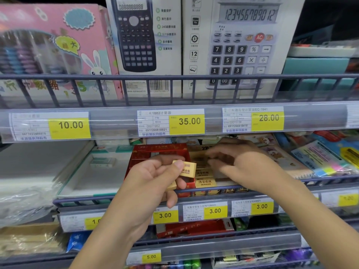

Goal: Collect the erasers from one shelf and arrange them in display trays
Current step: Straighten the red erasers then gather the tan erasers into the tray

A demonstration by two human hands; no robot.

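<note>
- Erasers (186, 168): small tan rectangular blocks with printed labels, held at centre frame in the left hand (155, 177), thumb and fingers pinching them.
- More erasers (205, 183) lie in rows in a red cardboard display tray (155, 152) just behind.
- Right hand (244, 166): blurred, fingers loosely spread over the rows, holding nothing visible.
- Wire shelf rail (213, 189): dark metal, below the tray.

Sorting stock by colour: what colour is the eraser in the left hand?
Tan-yellow with dark print, the eraser pinched by the left hand; head view.
</note>
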